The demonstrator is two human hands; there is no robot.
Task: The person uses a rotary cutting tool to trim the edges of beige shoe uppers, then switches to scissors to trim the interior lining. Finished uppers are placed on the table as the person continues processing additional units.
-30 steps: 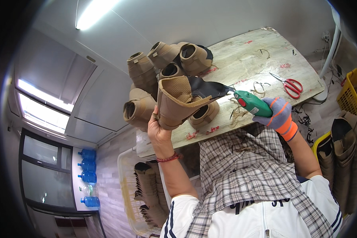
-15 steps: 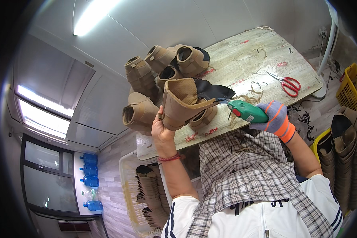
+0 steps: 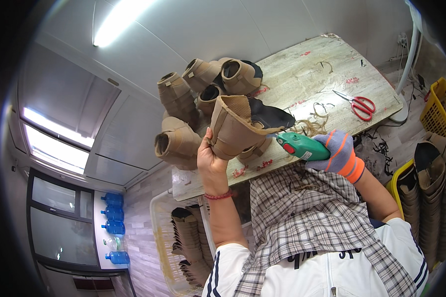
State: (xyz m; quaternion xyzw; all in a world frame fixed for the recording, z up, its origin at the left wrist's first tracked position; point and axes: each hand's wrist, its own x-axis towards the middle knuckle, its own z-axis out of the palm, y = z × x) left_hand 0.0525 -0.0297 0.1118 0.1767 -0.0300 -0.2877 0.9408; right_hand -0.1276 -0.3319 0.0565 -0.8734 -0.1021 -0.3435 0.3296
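Two full grips I watch: left grip (image 3: 212, 162) clasping the tan cuff (image 3: 233, 132), right grip (image 3: 338, 151) round the green trimmer (image 3: 298, 146) — long axis leftward, tip near the cuff's edge.

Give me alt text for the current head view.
A bare left hand holds up a tan padded piece while the gloved right hand holds a green tool by its edge. Red-handled scissors and similar pieces rest on the table.
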